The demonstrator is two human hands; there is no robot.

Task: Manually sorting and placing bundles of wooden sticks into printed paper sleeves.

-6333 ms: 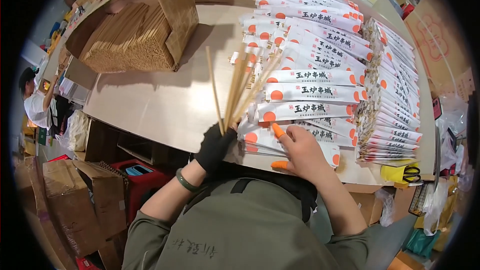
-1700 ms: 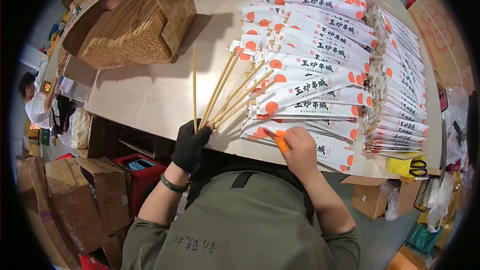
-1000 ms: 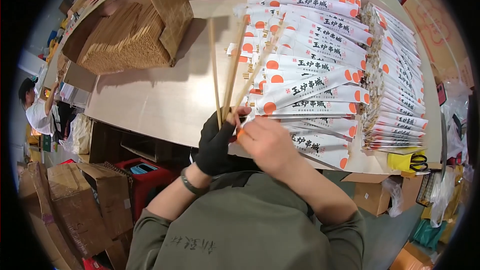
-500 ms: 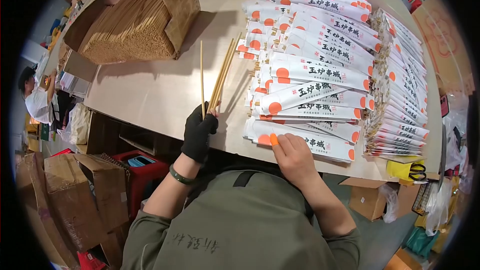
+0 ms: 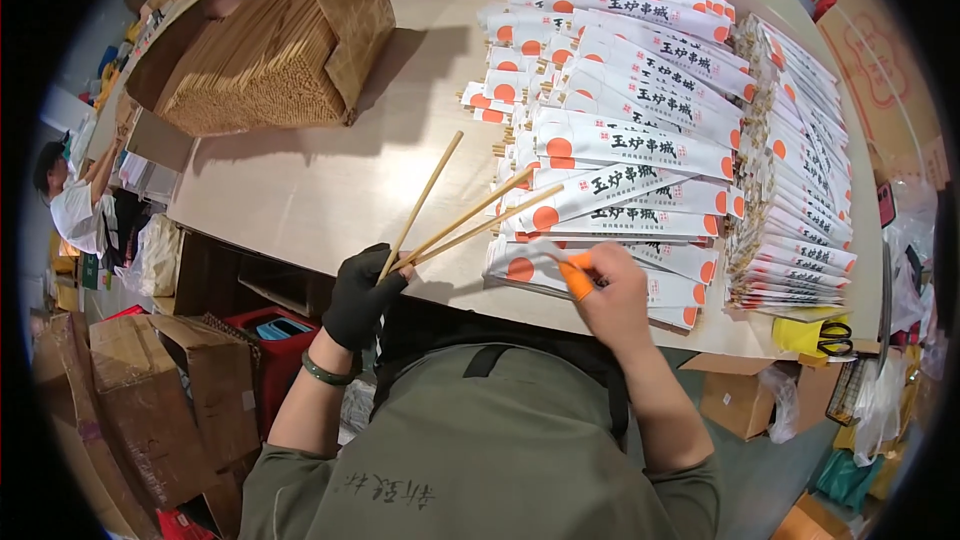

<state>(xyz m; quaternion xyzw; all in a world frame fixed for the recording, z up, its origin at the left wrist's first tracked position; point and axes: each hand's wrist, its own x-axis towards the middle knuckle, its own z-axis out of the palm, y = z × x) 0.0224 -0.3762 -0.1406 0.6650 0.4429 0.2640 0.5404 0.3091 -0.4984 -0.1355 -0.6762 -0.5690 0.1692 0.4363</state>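
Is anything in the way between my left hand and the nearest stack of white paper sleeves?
Nothing visible blocks it: just tabletop lies between your left hand and that stack. The held chopsticks fan out farther back. Your right hand is at the stack.

Bold black brush-style characters [image 5: 645,146] run along the white paper sleeves [image 5: 600,140], with a finer line beneath and small red marks beside them; sleeves in the right-hand stack [image 5: 822,225] carry similar black lettering; dark characters [image 5: 388,489] stand on the green garment [image 5: 470,430]; a red flower emblem [image 5: 874,62] marks the brown carton [image 5: 912,108] at right.
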